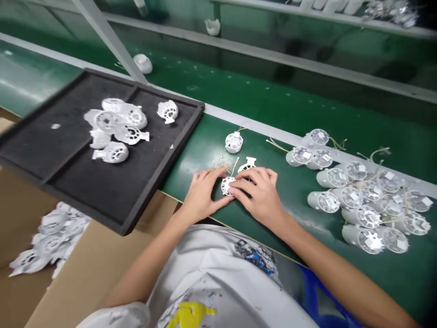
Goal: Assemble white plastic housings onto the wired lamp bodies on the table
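- The left hand (204, 193) and right hand (257, 196) are together, fingertips closed from both sides on a small round white plastic slotted disc (228, 186).
- That disc sits between the hands, above the near part of a glossy green conveyor belt (191, 155); whether it touches the belt is hard to tell.
- Its round slotted face tilts up toward the head camera, so its short central axis leans toward the person. A thin pale wire (235, 166) runs from near it, away from the person.
- Fingers hide most of the disc's rim.
- A white plastic part (248, 164) lies just beyond the right hand, partly hidden by it.
- A round white wired cap (234, 142) lies farther along the belt.
- To the right, white cylindrical housings (358, 191) lie clustered on their sides.
- On the left, a black foam-lined tray (163, 171) holds white slotted plastic parts (118, 130).
- A brown cardboard box (95, 269) below it holds more white parts (51, 241), partly cut off by the tray.
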Available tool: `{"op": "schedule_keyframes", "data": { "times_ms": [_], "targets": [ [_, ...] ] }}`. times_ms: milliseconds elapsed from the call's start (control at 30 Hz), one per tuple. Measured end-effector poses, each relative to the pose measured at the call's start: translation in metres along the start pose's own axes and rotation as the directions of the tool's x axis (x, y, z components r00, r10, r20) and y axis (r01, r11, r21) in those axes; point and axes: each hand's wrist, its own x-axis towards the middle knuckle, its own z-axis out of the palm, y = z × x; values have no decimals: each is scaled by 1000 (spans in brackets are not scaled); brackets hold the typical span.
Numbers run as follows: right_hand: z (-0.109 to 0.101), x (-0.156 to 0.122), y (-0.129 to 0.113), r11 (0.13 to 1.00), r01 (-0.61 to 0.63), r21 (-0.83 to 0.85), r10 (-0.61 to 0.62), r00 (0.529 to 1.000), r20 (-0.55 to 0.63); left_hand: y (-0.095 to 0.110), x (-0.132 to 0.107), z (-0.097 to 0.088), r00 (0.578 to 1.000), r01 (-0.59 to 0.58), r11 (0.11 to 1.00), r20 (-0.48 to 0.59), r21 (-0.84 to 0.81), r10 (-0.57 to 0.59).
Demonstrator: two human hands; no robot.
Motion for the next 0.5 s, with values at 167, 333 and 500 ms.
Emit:
{"op": "schedule_keyframes", "data": {
  "times_ms": [167,333,500],
  "targets": [
    [-12,7,0,999,-31,-39,32,999,23,-3,6,-4,997,-18,1000,73,22,16],
    [-32,13,20,960,-265,-90,277,946,168,-1,9,-10,990,-36,999,139,-4,36],
    [-37,13,20,967,-251,37,246,963,111,-5,4,1,998,-15,999,66,30,13]
  ]
}}
